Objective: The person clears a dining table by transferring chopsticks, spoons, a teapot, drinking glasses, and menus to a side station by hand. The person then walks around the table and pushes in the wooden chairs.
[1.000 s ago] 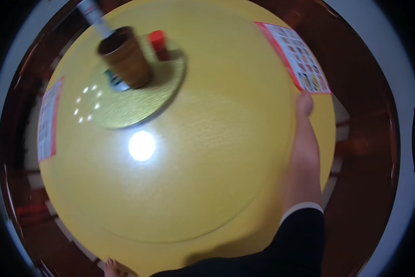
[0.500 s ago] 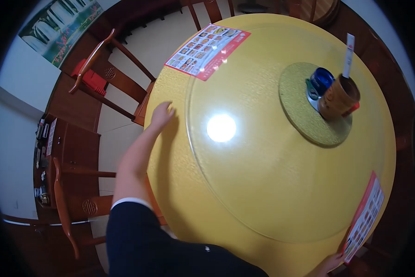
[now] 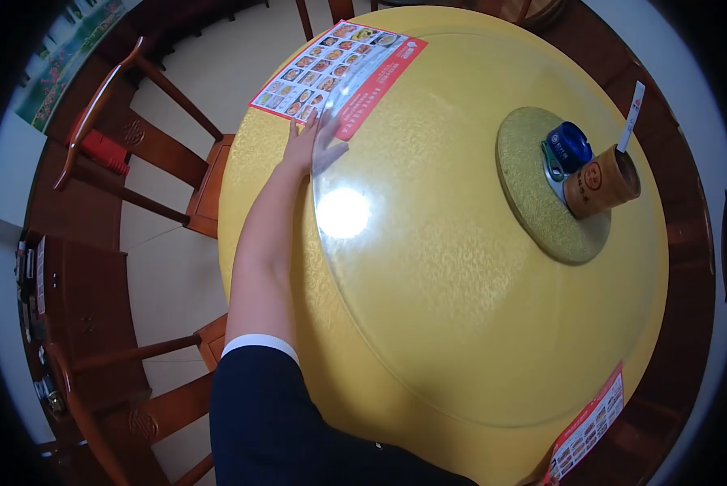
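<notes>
The person's two hands are well apart, with the left hand [image 3: 300, 152] reaching forward over the yellow table [image 3: 260, 174], fingers spread and not closed on anything. Its fingertips seem to touch the near edge of a printed sheet [image 3: 325, 69], which lies just beyond that hand, across the rim of the glass turntable [image 3: 461, 324]. A second sheet [image 3: 588, 429] lies at the table's edge by what may be the right hand [image 3: 545, 480], mostly out of frame, so its grip cannot be told. Should the left fingers push outward, the first sheet could slide over the table's edge; dragged inward, it might catch or crease where it crosses the glass rim. Weight on that rim could turn the glass, jolting the brown cup [image 3: 602, 186] on the round stand [image 3: 533, 219], well off to the left hand's right. The second sheet might drop if its near corner were let go, since it sits at the very edge. The first sheet's long axis seems to run away from the left hand, slanting right, its red band toward the turntable's middle. The second's also slants away and right, its red band inward.
</notes>
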The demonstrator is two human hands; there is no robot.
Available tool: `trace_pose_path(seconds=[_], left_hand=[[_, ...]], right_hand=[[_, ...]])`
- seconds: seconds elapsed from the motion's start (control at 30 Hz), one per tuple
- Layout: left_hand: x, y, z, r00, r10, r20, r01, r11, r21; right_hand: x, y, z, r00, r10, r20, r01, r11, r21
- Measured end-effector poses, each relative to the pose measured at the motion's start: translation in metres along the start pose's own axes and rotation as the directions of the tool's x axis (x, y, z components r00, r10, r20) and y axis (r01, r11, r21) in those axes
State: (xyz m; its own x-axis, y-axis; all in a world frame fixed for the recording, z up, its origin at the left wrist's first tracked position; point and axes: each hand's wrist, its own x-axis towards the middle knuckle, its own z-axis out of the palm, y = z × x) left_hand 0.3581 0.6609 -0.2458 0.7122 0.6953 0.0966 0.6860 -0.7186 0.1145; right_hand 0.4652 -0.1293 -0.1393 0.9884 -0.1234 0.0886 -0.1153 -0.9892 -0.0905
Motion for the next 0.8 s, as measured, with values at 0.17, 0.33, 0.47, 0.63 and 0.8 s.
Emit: trace_pose_path(seconds=[0.17,0.33,0.47,0.63,0.8], left_hand=[[0.013,0.000,0.002,0.999,-0.034,0.004,0.034,0.999,-0.025],[0.012,-0.017,0.013,0.997,0.032,-0.071,-0.036,0.998,-0.045],[0.002,-0.012,-0.003,0.994,0.100,-0.051,-0.099,0.995,0.029],[0.015,-0.017,0.002,0.984,-0.108,-0.142,0.046,0.923,-0.383],[0.013,-0.025,0.011,0.961,0.019,-0.275,-0.079,0.975,-0.208]], right_hand=[[0.001,0.007,0.004,0.999,0.039,0.022,-0.037,0.996,-0.087],[0.003,0.027,0.017,0.998,-0.065,-0.023,0.062,0.992,-0.113],[0.004,0.044,0.018,0.987,-0.154,-0.053,0.138,0.961,-0.239],[-0.014,0.038,0.010,0.964,-0.226,-0.137,0.200,0.963,-0.179],[-0.022,0.032,-0.003,0.979,-0.200,-0.033,0.192,0.968,-0.163]])
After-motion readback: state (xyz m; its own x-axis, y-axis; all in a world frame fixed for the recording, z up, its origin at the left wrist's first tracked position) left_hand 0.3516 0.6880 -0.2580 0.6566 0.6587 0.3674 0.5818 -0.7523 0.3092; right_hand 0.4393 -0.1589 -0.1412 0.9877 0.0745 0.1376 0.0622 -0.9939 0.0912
